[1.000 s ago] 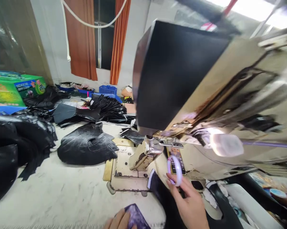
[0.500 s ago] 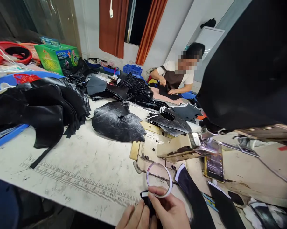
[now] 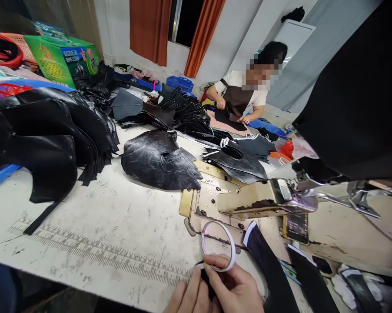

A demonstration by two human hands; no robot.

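Observation:
My right hand (image 3: 238, 289) holds a thin white tape ring (image 3: 218, 244) upright by its lower rim, just in front of the sewing machine's bed (image 3: 215, 204). My left hand (image 3: 187, 295) presses against the right one at the bottom edge, pinching a small black leather piece (image 3: 205, 278) between the two hands. A black strip with a white end (image 3: 264, 256) lies on the table to the right of the ring. The machine's cream arm (image 3: 257, 200) reaches left above the bed.
Black leather pieces lie in heaps at the left (image 3: 46, 134) and centre (image 3: 160, 158). A printed ruler (image 3: 94, 250) runs along the table's front edge. A phone (image 3: 295, 226) rests by the machine. A co-worker (image 3: 244, 93) sits at the far side. A green box (image 3: 62, 58) stands at the back left.
The view swung down and left away from the machine head. My right hand brought the tape ring down from near the machine to the table's front, and my left hand joined it.

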